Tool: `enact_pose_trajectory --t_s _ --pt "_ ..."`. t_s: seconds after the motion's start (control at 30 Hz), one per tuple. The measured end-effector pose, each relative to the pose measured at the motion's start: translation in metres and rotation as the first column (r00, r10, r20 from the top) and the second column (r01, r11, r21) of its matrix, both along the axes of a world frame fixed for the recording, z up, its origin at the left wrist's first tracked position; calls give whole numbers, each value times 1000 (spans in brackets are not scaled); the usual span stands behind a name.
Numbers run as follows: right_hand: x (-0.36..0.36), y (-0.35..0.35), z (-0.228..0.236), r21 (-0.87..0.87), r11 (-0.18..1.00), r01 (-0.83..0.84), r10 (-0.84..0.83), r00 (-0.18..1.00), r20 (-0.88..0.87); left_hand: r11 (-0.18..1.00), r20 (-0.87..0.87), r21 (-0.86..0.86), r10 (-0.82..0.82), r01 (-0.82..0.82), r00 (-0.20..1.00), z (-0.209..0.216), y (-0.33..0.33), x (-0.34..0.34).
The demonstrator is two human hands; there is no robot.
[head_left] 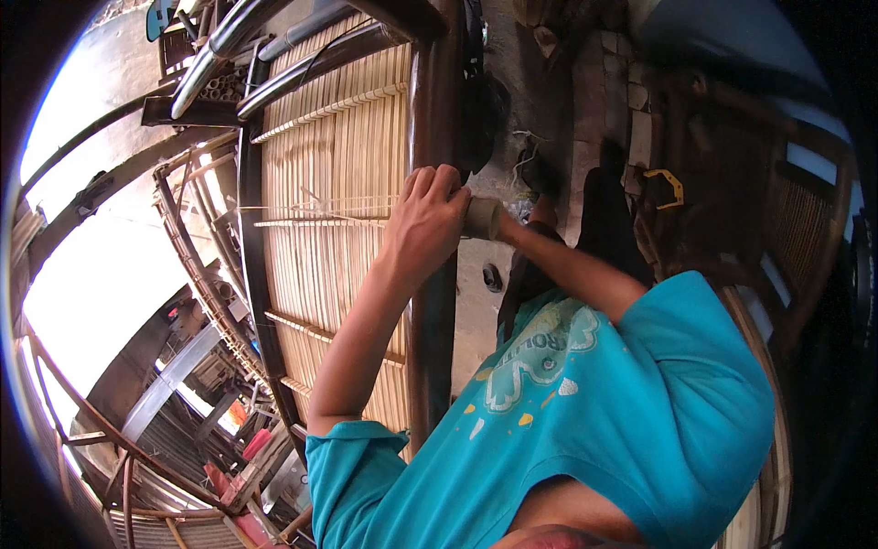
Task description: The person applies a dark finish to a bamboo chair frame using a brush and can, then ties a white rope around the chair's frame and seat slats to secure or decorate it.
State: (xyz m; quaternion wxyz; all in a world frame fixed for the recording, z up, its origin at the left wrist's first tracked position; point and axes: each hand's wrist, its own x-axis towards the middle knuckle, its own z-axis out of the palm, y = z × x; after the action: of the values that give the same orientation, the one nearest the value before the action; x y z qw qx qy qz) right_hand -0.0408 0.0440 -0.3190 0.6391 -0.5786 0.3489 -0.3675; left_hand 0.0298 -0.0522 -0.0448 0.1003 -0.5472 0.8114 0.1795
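Observation:
My left hand (423, 220) is closed, its fingers curled at the dark thick pole (432, 339) edging a panel of pale bamboo slats (334, 274). What lies inside the fingers is hidden. Thin pale strips (320, 209) stretch from beside this hand leftward across the slats, some crossing each other. Just right of the hand a grey-green cylinder (482, 219) surrounds or covers the end of my right forearm (572, 270); I cannot tell which. My right hand lies out of sight behind the cylinder and my left hand.
Dark poles (206, 78) jut over the panel's upper left, beside a stack of round tube ends (221, 88). A bamboo frame (206, 265) stands left of the panel. To the right are a yellow curved tool (675, 186) and a dark chair with a woven back (800, 229).

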Motion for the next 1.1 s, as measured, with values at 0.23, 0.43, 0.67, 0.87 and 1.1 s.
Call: enact_pose_trajectory --t_s 0.23,0.43,0.67,0.87,1.1 --pt "-15 43 71 444 863 -241 384 884 -267 1000 -99 10 14 -13 995 3 2 12" --pt "-32 37 117 502 863 -58 189 958 -215 999 -149 -35 16 -21 989 0 2 12" --pt "-56 -24 182 97 754 -650 583 593 -555 999 -187 -38 -8 1 982 1 -5 17" --pt "-78 -144 241 28 439 -898 598 269 -755 999 -254 -17 39 -45 966 -1 -6 23" --pt "-79 -206 162 -325 293 -899 481 432 -763 993 -277 -31 98 -111 956 5 3 20"
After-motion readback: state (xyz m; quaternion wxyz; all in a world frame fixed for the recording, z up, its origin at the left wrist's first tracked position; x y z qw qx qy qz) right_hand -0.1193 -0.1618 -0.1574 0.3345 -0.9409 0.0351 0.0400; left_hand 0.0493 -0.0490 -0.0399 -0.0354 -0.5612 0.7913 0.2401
